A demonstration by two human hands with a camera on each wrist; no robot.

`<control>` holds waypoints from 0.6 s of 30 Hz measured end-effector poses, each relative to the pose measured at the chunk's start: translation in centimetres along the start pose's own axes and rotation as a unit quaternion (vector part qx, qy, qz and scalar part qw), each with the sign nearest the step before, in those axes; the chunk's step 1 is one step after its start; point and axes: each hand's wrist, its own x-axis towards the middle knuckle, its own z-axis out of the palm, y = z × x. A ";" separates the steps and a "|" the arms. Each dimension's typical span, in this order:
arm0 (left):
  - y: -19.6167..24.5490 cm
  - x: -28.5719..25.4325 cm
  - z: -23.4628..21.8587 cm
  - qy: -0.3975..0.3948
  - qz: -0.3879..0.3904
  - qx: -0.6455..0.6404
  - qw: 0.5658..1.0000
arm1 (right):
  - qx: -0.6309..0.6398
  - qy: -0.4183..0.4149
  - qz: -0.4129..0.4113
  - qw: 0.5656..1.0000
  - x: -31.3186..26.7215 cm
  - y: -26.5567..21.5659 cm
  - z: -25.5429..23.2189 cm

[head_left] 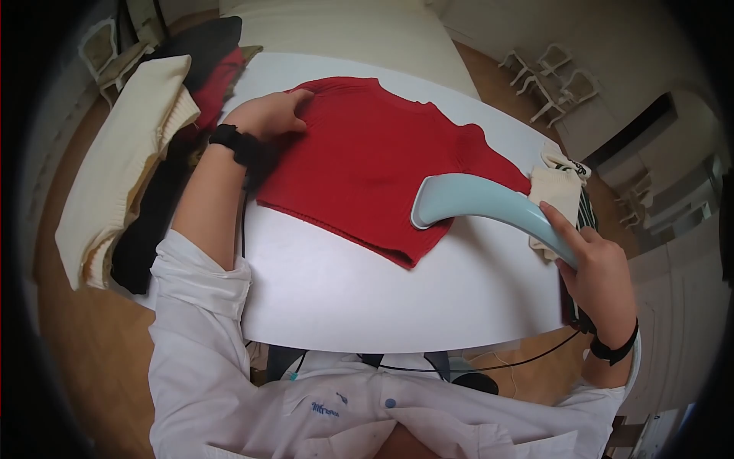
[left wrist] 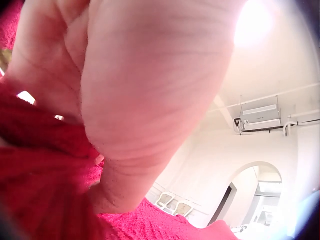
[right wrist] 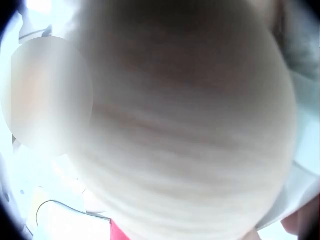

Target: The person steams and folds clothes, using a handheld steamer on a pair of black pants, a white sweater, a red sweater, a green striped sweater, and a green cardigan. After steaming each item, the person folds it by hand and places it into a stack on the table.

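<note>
A red knitted sweater (head_left: 367, 145) lies spread on the white table (head_left: 367, 306), its ribbed hem towards the person. My left hand (head_left: 267, 115) rests at its far left edge, thumb apart from the other fingers; in the left wrist view, folds of red knit (left wrist: 45, 185) hide part of that hand. My right hand (head_left: 600, 279) grips the handle of a light-blue garment steamer (head_left: 489, 197). The steamer's wide head meets the sweater near its right side, by the end of the hem. The right wrist view is mostly filled by a blurred, close pale surface.
Cream knitwear (head_left: 122, 161) and dark garments (head_left: 145, 237) are heaped along the table's left side. Behind the steamer's handle, cream cloth (head_left: 554, 191) lies at the right edge. A black cable (head_left: 505, 366) runs below the table's front edge. White chairs (head_left: 566, 84) stand farther back.
</note>
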 end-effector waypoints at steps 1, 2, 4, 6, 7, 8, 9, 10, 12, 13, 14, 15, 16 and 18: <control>0.3 -0.2 -0.1 -0.007 -0.001 0.011 1.000 | 0.002 0.015 -0.013 1.000 -0.1 -0.1 0.2; 0.4 0.0 0.0 -0.005 0.001 0.010 1.000 | 0.002 0.026 -0.020 0.999 0.3 0.1 0.3; 0.4 0.3 0.0 -0.021 0.015 0.018 1.000 | 0.010 0.032 -0.028 0.999 1.1 0.2 0.5; 1.6 -0.7 -0.3 -0.023 -0.012 0.023 0.999 | 0.020 0.038 -0.037 0.998 2.2 0.0 0.9; 2.1 -1.0 -0.5 -0.029 -0.038 0.025 0.999 | 0.020 0.040 -0.046 0.998 2.9 -0.1 1.3; 1.3 -0.4 -0.2 -0.021 -0.023 0.024 0.999 | 0.020 0.042 -0.055 0.997 3.5 -0.3 1.6; 1.1 -0.2 0.0 -0.018 -0.025 0.027 0.999 | 0.021 0.046 -0.056 0.997 4.2 -0.5 1.7; 0.8 0.0 0.3 -0.015 -0.019 0.019 1.000 | 0.032 0.052 -0.072 0.996 4.9 -0.7 1.7; 1.3 -0.9 -0.3 -0.015 -0.023 -0.002 1.000 | 0.043 0.063 -0.087 0.993 6.1 -1.5 1.9; 1.6 -1.2 -0.4 -0.013 -0.023 0.001 1.000 | 0.045 0.075 -0.101 0.991 6.7 -2.1 2.1; 1.8 -1.5 -0.5 -0.019 -0.026 -0.010 0.999 | 0.045 0.087 -0.115 0.989 7.1 -2.8 2.4; 1.8 -1.6 -0.8 -0.024 -0.030 -0.022 0.999 | 0.044 0.091 -0.115 0.988 7.6 -3.3 2.7; 0.6 -0.4 0.0 0.003 -0.001 0.018 1.000 | 0.056 0.097 -0.120 0.986 8.1 -3.9 3.2; 0.8 -0.5 -0.3 0.004 -0.009 0.020 1.000 | 0.080 0.114 -0.136 0.981 9.0 -4.9 3.9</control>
